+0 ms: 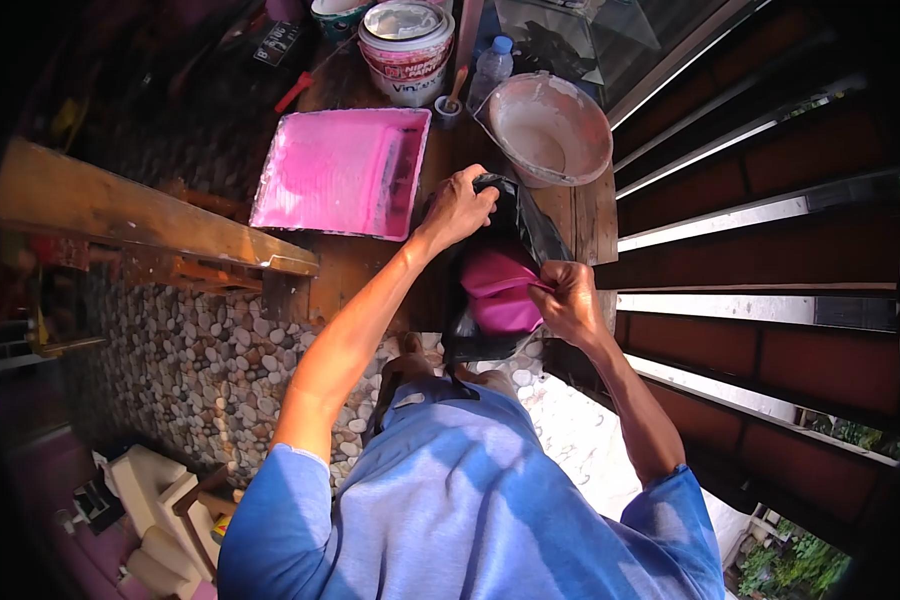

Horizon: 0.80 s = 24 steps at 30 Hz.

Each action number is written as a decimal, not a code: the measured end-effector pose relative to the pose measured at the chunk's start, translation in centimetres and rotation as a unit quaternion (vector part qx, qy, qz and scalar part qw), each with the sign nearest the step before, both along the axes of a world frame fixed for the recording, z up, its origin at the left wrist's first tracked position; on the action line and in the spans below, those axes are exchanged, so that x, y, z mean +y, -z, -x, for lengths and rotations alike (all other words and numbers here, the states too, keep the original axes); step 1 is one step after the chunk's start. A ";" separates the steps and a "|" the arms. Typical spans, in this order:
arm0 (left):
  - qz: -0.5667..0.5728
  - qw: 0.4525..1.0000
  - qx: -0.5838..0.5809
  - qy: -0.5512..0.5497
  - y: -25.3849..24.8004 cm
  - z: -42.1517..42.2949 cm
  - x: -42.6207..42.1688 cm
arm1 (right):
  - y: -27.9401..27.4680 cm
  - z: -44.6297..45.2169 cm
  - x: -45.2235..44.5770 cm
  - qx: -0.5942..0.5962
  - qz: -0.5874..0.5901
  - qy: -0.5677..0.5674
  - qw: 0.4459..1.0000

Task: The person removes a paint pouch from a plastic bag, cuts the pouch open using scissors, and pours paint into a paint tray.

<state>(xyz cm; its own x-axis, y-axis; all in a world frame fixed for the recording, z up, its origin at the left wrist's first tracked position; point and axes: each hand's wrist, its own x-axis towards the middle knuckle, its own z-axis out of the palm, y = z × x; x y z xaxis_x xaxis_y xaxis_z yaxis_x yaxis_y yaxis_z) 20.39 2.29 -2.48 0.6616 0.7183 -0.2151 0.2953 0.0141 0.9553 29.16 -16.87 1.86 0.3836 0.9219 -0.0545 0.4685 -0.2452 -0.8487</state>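
A black plastic bag (535, 225) hangs open between my two hands at the table's near edge. My left hand (460, 208) is closed on its upper rim, pinching the plastic between thumb and fingers. On the other side, my right hand (573, 300) is closed at the bag's right edge, against a smooth magenta sheet-like surface (502, 295) showing in the bag's mouth. Whether that magenta part is a lining or separate contents, I cannot tell. Left of the bag lies a paint tray (395, 180) coated in pink.
A paint-smeared bucket (588, 130) stands behind the bag. Farther back are a labelled paint pail (407, 68), a water bottle (492, 68), a brush (458, 85) in a small cup and a red-handled tool (293, 92). A wooden beam (150, 215) juts in from the left; slatted fencing (750, 310) runs along the right.
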 end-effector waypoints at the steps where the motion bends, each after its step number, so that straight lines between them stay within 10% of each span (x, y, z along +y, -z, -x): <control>1: -0.013 1.000 0.002 0.021 0.5 -0.3 0.1 | -0.3 -0.1 -0.3 0.007 -0.003 0.008 1.000; 6: 0.064 0.994 -0.033 0.082 2.5 -0.7 -0.6 | -0.1 0.0 -1.8 0.046 -0.033 0.007 0.998; 12: -0.443 0.886 -0.109 -0.079 -2.1 4.8 -6.6 | 1.3 0.4 -2.7 0.056 -0.005 0.016 0.998; 24: -0.251 0.952 -0.051 0.166 0.3 8.2 -11.1 | 2.0 2.0 -1.8 0.105 -0.025 0.003 0.994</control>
